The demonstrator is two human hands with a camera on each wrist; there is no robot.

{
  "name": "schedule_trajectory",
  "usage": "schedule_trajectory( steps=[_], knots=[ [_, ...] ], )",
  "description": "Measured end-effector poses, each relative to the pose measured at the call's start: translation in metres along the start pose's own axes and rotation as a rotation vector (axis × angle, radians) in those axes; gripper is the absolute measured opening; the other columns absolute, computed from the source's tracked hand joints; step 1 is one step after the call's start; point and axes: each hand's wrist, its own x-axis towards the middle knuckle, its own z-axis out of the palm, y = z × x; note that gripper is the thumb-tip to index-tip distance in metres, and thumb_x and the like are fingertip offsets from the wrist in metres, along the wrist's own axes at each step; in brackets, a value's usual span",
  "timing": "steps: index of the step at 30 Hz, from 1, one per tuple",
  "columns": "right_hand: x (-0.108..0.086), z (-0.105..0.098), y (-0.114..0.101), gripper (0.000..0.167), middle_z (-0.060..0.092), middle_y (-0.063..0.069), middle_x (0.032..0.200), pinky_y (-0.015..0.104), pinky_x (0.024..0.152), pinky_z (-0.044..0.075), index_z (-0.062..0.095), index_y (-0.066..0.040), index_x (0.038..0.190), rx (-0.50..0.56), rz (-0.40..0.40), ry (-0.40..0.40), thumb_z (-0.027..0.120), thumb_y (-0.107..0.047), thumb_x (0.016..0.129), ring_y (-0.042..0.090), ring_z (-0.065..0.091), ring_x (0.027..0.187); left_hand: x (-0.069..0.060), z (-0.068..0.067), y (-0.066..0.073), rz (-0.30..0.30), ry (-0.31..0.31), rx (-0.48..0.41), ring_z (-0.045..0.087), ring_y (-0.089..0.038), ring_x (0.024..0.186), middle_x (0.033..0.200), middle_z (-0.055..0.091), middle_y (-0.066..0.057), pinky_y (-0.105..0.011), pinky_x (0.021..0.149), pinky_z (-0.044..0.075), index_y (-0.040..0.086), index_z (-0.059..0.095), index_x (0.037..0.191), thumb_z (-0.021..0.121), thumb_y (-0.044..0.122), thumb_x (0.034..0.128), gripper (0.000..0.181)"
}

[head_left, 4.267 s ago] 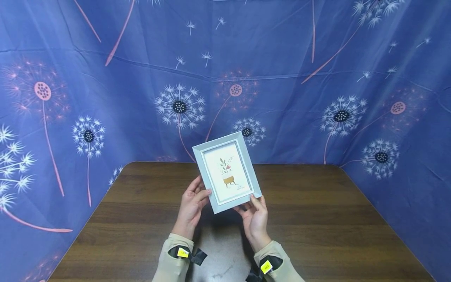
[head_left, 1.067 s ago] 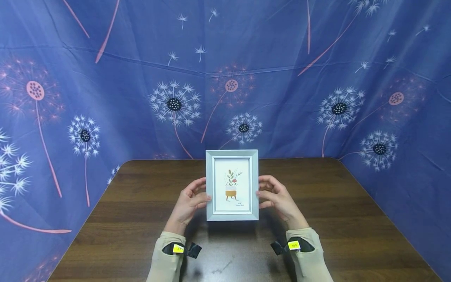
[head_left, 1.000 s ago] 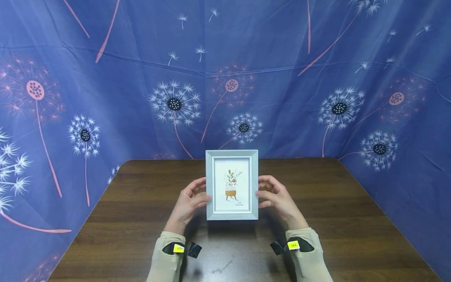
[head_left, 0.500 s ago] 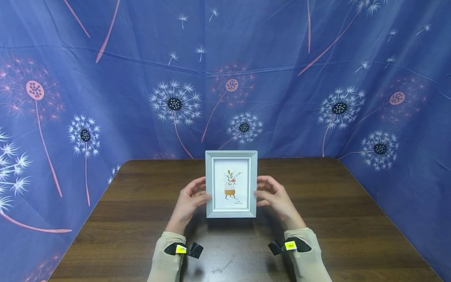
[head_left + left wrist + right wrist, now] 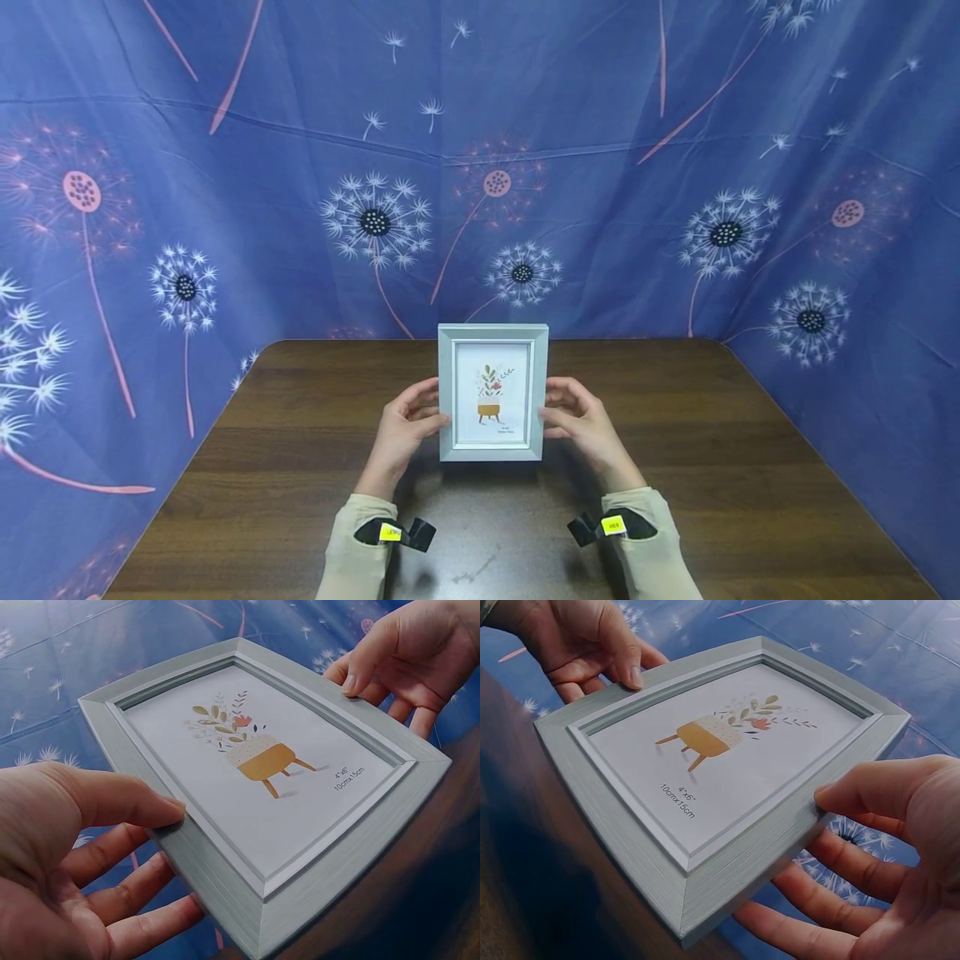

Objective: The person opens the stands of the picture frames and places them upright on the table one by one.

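A pale grey-green picture frame (image 5: 491, 454) is held nearly upright above the table, its front towards the head camera. Behind its pane shows a print of a plant in an orange-and-white pot on legs, with size lettering below. My left hand (image 5: 397, 433) pinches the left side, thumb on the front face and fingers behind. On the opposite side, my right hand (image 5: 592, 429) grips likewise, its thumb on the front edge. Both wrist views show the thumbs on the frame and the fingers reaching beneath it. The back of the picture frame is hidden.
The dark wooden table (image 5: 262, 500) spreads below both hands. A blue cloth (image 5: 600, 108) with a dandelion pattern hangs behind it and along both sides. Each wrist carries a black strap with a yellow label.
Earlier the picture frame was tilted, with my right hand at its bottom corner; now it is straight, with that hand on its right side. Over the last second it has tipped slightly.
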Motion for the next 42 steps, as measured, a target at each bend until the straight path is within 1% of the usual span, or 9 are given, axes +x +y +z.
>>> schedule_trajectory(
  steps=[6, 10, 17, 20, 25, 29, 34, 37, 42],
  knots=[
    [0.001, 0.002, 0.003, 0.042, 0.064, 0.016, 0.100, 0.048, 0.067, 0.059, 0.050, 0.013, 0.127, 0.028, 0.006, 0.018, 0.063, 0.011, 0.086, 0.018, 0.067, 0.081, 0.002, 0.000, -0.004, -0.006, 0.022, 0.052, 0.067, -0.018, 0.086, 0.107, 0.066, -0.014, -0.033, 0.068, 0.057, -0.005, 0.059, 0.131, 0.070, -0.015, 0.0785, 0.055],
    [0.002, 0.003, 0.006, 0.042, 0.063, 0.014, 0.100, 0.045, 0.067, 0.059, 0.049, 0.013, 0.127, 0.031, 0.003, 0.019, 0.062, 0.012, 0.087, 0.017, 0.067, 0.080, 0.003, 0.000, -0.005, 0.002, 0.032, 0.077, 0.067, -0.020, 0.087, 0.108, 0.066, -0.015, -0.035, 0.069, 0.057, -0.004, 0.060, 0.130, 0.071, -0.015, 0.0789, 0.053],
    [0.003, 0.002, 0.013, 0.041, 0.064, 0.012, 0.100, 0.050, 0.069, 0.059, 0.050, 0.012, 0.126, 0.005, -0.010, 0.016, 0.064, 0.010, 0.087, 0.016, 0.067, 0.081, 0.004, 0.000, -0.010, 0.006, 0.041, 0.089, 0.067, -0.021, 0.087, 0.107, 0.067, -0.016, -0.030, 0.068, 0.056, -0.006, 0.060, 0.130, 0.072, -0.015, 0.0780, 0.054],
    [0.004, 0.002, 0.015, 0.041, 0.065, 0.011, 0.099, 0.050, 0.070, 0.059, 0.050, 0.013, 0.125, -0.007, -0.013, 0.019, 0.065, 0.010, 0.087, 0.016, 0.066, 0.081, 0.005, 0.000, -0.014, 0.003, 0.047, 0.096, 0.068, -0.022, 0.087, 0.108, 0.067, -0.018, -0.028, 0.068, 0.056, -0.006, 0.060, 0.129, 0.073, -0.015, 0.0769, 0.055],
    [0.004, 0.003, 0.019, 0.041, 0.064, 0.016, 0.101, 0.053, 0.070, 0.058, 0.051, 0.012, 0.125, -0.013, -0.009, 0.021, 0.065, 0.010, 0.086, 0.017, 0.066, 0.082, 0.006, 0.000, -0.018, 0.005, 0.050, 0.106, 0.068, -0.024, 0.089, 0.108, 0.067, -0.020, -0.028, 0.069, 0.056, -0.007, 0.059, 0.129, 0.073, -0.015, 0.0763, 0.055],
    [0.004, 0.003, 0.021, 0.043, 0.062, 0.021, 0.103, 0.054, 0.072, 0.058, 0.050, 0.012, 0.126, -0.001, 0.009, 0.013, 0.065, 0.011, 0.086, 0.017, 0.065, 0.082, 0.007, -0.001, -0.020, -0.008, 0.052, 0.102, 0.068, -0.025, 0.091, 0.110, 0.067, -0.020, -0.028, 0.069, 0.056, -0.007, 0.059, 0.129, 0.072, -0.015, 0.0770, 0.055],
    [0.003, 0.002, 0.022, 0.044, 0.061, 0.023, 0.104, 0.051, 0.072, 0.059, 0.050, 0.012, 0.126, 0.002, 0.036, 0.011, 0.066, 0.010, 0.085, 0.017, 0.065, 0.082, 0.008, -0.001, -0.025, -0.016, 0.050, 0.095, 0.067, -0.026, 0.092, 0.111, 0.066, -0.021, -0.026, 0.070, 0.055, -0.008, 0.059, 0.129, 0.071, -0.015, 0.0771, 0.054],
    [0.004, 0.002, 0.022, 0.044, 0.061, 0.022, 0.103, 0.047, 0.071, 0.059, 0.049, 0.012, 0.126, 0.005, 0.046, 0.010, 0.066, 0.010, 0.085, 0.017, 0.065, 0.082, 0.008, 0.000, -0.027, -0.016, 0.051, 0.100, 0.067, -0.026, 0.092, 0.112, 0.066, -0.022, -0.025, 0.070, 0.055, -0.007, 0.059, 0.129, 0.071, -0.016, 0.0768, 0.055],
    [0.004, 0.002, 0.027, 0.045, 0.062, 0.019, 0.102, 0.046, 0.071, 0.059, 0.049, 0.013, 0.126, 0.029, 0.059, 0.001, 0.066, 0.011, 0.084, 0.017, 0.065, 0.081, 0.008, -0.001, -0.028, -0.018, 0.053, 0.107, 0.067, -0.028, 0.092, 0.111, 0.066, -0.022, -0.026, 0.069, 0.055, -0.007, 0.059, 0.130, 0.071, -0.016, 0.0771, 0.055]
  ],
)
